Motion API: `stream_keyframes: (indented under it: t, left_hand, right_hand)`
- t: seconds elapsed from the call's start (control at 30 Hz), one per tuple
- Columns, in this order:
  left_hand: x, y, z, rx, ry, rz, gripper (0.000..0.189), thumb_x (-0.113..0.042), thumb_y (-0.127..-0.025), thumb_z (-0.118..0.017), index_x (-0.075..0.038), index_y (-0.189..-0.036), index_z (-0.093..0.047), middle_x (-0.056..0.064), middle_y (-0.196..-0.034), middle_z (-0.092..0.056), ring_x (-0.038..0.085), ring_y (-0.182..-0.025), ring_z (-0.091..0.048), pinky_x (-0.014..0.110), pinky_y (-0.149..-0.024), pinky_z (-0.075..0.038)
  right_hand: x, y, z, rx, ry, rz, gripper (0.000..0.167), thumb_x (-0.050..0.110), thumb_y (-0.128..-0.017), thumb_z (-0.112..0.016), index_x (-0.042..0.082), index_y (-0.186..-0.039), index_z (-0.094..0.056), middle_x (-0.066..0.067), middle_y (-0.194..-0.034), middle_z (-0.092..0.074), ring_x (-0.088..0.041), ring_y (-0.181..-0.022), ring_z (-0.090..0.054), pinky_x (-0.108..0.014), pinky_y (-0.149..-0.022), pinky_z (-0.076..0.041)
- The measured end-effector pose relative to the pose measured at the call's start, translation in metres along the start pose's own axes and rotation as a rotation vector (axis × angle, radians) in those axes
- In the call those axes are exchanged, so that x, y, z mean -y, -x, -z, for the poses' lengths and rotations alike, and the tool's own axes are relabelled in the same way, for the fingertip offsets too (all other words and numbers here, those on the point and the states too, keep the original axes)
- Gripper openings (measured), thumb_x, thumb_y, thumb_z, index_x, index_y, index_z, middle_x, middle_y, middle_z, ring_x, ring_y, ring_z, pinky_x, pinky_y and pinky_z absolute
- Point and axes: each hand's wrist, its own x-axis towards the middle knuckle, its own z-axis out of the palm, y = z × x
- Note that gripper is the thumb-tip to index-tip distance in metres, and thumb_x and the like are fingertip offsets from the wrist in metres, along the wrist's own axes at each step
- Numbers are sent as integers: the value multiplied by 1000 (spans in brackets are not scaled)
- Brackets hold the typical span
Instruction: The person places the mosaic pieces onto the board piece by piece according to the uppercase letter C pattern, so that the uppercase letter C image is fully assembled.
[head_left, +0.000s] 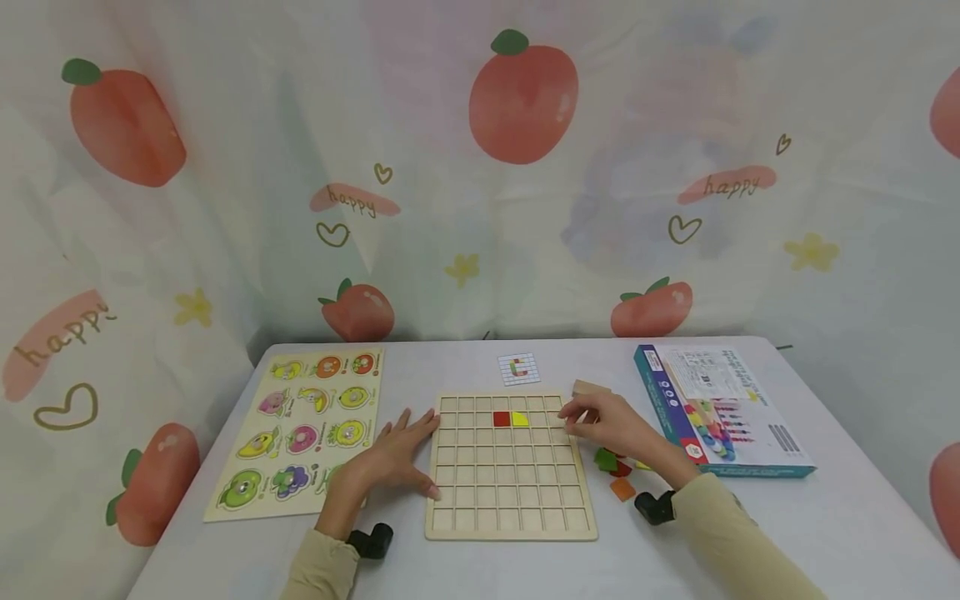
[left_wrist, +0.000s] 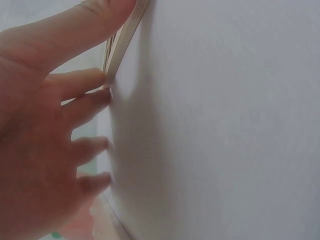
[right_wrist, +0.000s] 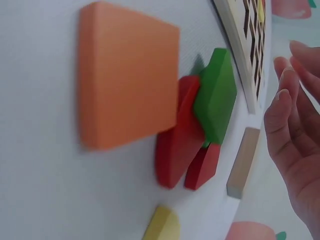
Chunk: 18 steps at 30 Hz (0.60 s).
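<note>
A wooden grid board (head_left: pixel 512 533) lies in the middle of the table, with a red square tile (head_left: pixel 502 419) and a yellow rounded tile (head_left: pixel 520 419) side by side in its second row. My left hand (head_left: pixel 393 458) touches the board's left edge, fingers spread; the left wrist view shows its thumb and index at the rim. Over the upper right edge is my right hand (head_left: pixel 611 421), its fingers loosely bent and no piece showing between them. Beside the board lie a green piece (right_wrist: pixel 216 97), red pieces (right_wrist: pixel 180 140), an orange square (right_wrist: pixel 132 77) and a yellow piece (right_wrist: pixel 162 225).
A small card (head_left: pixel 519 368) with a coloured grid pattern lies behind the board. Near its upper right corner sits a plain wooden block (head_left: pixel 591 387). To the left is a fruit puzzle board (head_left: pixel 300 433); on the right lies a toy box (head_left: pixel 723 412).
</note>
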Motion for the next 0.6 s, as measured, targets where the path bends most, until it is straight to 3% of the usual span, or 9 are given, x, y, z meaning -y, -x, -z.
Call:
stream_keyframes:
  t: [0.3,0.6]
  left_hand:
    - [3,-1,-1,2,-6,-3,113,-30,-67,-97,-8,-160,-36,8,-170,-27,39,-160,-7,58,-130,-5]
    - [3,-2,-1,7,5,5,113,-29,-67,-97,-8,-160,-36,7,-171,-27,40,-160,-7,58,-130,-5]
  right_hand:
    - [-7,22,5,8,-4,-109,12,15,-94,-74,11,-105,-75,-1,-92,-66,-17,-81,-55,-23,-61,-50]
    - [-13,37,9,10,-11,-146,12,16,-94,-74,10,-105,-73,-1,-89,-65,-17,-80,-57,-24,-59,-52]
